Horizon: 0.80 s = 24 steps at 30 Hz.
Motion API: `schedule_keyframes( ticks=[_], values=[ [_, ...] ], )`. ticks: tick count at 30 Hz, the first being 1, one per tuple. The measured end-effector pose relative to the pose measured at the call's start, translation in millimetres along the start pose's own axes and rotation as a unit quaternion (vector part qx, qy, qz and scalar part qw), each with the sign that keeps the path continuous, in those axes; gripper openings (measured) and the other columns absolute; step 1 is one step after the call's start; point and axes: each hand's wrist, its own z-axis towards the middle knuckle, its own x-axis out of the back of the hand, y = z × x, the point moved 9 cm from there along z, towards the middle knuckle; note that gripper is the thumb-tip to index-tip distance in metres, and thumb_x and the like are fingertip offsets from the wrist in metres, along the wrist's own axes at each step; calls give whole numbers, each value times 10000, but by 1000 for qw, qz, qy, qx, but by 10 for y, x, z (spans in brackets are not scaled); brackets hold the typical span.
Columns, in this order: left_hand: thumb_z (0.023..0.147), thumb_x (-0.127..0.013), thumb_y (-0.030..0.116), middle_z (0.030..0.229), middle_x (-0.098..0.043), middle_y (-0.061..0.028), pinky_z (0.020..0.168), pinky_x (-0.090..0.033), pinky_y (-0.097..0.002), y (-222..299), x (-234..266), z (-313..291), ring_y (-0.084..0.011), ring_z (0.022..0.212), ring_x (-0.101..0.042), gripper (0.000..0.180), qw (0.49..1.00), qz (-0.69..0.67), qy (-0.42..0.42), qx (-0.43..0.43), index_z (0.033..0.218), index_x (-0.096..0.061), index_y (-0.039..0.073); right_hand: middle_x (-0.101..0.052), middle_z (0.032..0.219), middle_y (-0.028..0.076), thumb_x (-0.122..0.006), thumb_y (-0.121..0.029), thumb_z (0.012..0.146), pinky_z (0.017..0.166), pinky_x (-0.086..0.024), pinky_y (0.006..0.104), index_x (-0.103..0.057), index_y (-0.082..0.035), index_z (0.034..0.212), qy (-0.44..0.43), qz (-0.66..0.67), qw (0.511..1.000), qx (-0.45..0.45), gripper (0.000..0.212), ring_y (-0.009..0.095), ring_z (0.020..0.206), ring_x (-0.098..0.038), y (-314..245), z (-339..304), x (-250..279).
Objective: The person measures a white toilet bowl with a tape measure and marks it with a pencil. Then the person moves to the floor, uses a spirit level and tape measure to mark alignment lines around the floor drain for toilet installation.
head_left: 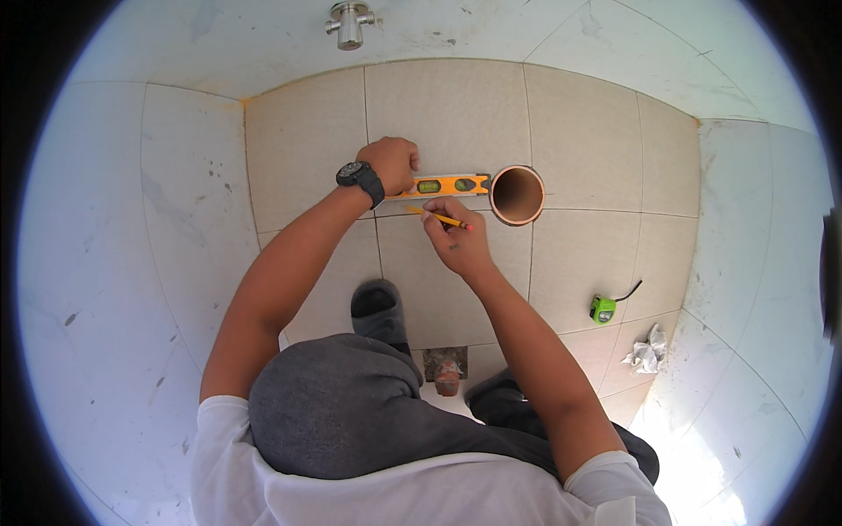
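Observation:
An orange spirit level lies flat on the beige floor tiles, its right end close beside the round brown pipe opening. My left hand, below a black wristwatch, is closed over the level's left end and hides that part. Just nearer than the level, my right hand pinches a yellow pencil. The pencil's tip points left and touches or hovers over the tile by the level's near edge; I cannot tell which. Its pink eraser end points right.
A green tape measure with a black strap and a crumpled white wad lie on the right. Between my slippered feet a short pipe stub rises from a rough square hole. A chrome valve juts from the far wall.

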Motion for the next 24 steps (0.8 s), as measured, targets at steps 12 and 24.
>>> schedule_keyframes(
  ticks=[12,24],
  values=[
    [604,-895,155,919,-728,-57,762,-552,-376,16,17,-9,-251,898,-701,367,1000,-13,-3,16,920,-717,96,-720,893,131,-721,-134,912,694,-530,293,-731,-26,1042,41,-60,997,-14,169,201,748,-679,264,-76,464],
    [588,-902,144,949,-717,-58,787,-552,-381,89,10,28,-254,924,-694,387,1000,26,9,-12,921,-710,98,-719,882,147,-715,-95,888,663,-538,309,-717,-7,967,93,-146,982,79,118,230,720,-686,-90,-209,497]
  ],
)
